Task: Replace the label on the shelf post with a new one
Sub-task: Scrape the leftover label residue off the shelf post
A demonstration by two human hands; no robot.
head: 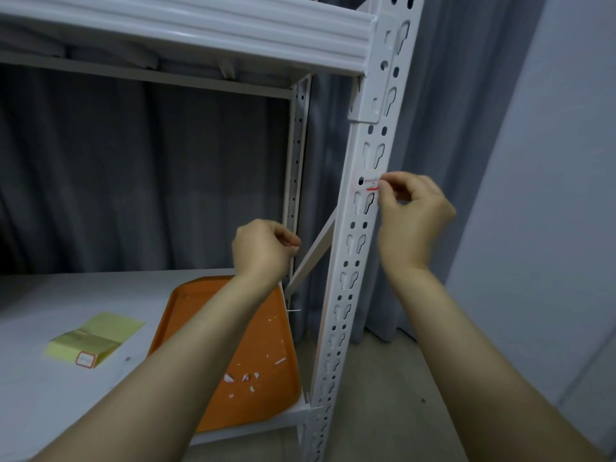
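A white perforated shelf post runs up the right of the view. A small white label with red marks is stuck on it at mid height. My right hand is at the post, its thumb and fingertips pinched on the label's right edge. My left hand hovers lower and to the left, above the tray, with its fingers curled closed; nothing shows in it. A yellow pad of sticky sheets with a red-bordered label on its front corner lies on the shelf board at the left.
An orange tray with several white paper scraps lies on the white shelf board by the post. A white beam spans the top. Grey curtains hang behind; a pale wall stands at the right.
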